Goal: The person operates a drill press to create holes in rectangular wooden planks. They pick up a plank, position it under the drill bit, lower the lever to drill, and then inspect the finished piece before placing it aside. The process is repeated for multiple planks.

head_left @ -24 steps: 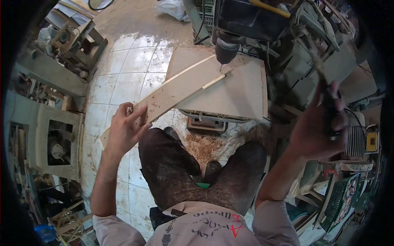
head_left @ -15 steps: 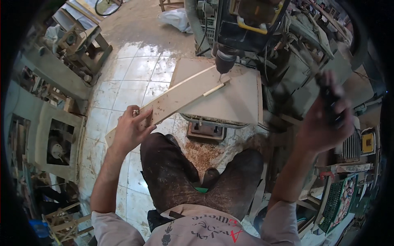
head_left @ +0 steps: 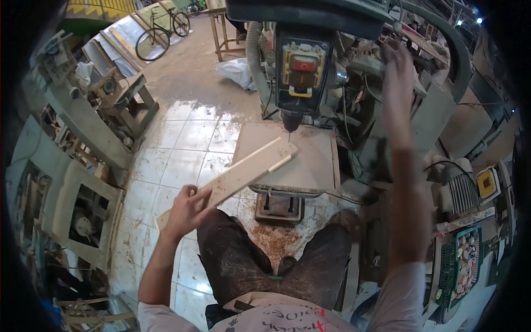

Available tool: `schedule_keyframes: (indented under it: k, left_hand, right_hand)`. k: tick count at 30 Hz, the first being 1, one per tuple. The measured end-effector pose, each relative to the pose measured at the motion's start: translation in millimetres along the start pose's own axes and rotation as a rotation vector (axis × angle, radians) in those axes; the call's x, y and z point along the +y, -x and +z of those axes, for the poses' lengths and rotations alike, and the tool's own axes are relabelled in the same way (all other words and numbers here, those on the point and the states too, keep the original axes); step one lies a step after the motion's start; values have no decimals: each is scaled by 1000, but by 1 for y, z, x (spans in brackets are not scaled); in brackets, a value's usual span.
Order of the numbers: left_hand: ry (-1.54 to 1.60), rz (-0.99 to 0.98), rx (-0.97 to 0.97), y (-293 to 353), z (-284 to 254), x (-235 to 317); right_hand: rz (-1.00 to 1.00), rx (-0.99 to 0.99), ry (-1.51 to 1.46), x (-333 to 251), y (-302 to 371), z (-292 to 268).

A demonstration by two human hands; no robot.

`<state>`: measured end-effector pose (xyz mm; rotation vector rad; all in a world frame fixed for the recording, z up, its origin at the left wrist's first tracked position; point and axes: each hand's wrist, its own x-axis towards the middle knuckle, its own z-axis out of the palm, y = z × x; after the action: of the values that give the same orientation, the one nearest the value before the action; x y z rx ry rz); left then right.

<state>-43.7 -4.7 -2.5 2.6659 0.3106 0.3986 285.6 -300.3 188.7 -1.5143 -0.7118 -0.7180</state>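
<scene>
My left hand point(head_left: 189, 211) grips the near end of a long flat wooden board point(head_left: 241, 176), thumb on top. The board slants away to the right and lies with its far end on the drill press table point(head_left: 315, 165). Thin light strips run along its edges. Above that far end hangs the drill chuck point(head_left: 291, 120) with a slim bit; whether the bit touches the wood I cannot tell. My right hand point(head_left: 397, 60) is raised beside the press head point(head_left: 304, 66), fingers curled and blurred; what they hold is hidden.
Sawdust point(head_left: 271, 239) covers the floor between my knees, below the press base point(head_left: 279, 209). At the right stand a ribbed motor point(head_left: 460, 195) and a green crate point(head_left: 460, 265) of small pieces. Machine frames point(head_left: 83, 210) line the left. A bicycle point(head_left: 160, 36) stands far back.
My right hand has moved up and away, from beside the table to beside the press head; a dark handle showed in it before. My left hand still holds the board. The view has tilted upward.
</scene>
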Motion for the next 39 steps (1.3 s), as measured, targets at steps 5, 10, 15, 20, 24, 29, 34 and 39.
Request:
schedule_keyframes:
  k: [5, 10, 15, 20, 24, 29, 34, 39]
  left_hand:
    - [361, -115, -147, 43, -11, 22]
    - [591, 9, -242, 63, 8, 61]
    - [1129, -35, -297, 63, 60, 109]
    - [1227, 5, -340, 82, 81, 138]
    - [1241, 65, -391, 108, 94, 132]
    - [1286, 131, -406, 122, 98, 112]
    - [1108, 189, -186, 74, 2, 149]
    - [1182, 426, 0, 8, -53, 191]
  right_hand:
    - [402, -52, -96, 4, 210, -26]
    - [877, -59, -628, 0, 258, -25]
    - [611, -139, -593, -44, 189, -59]
    - [473, -185, -565, -102, 163, -63]
    - [481, -250, -603, -110, 162, -58]
    - [489, -364, -631, -124, 172, -32]
    - [405, -490, -588, -153, 170, -14]
    - [393, -513, -599, -181, 171, -8]
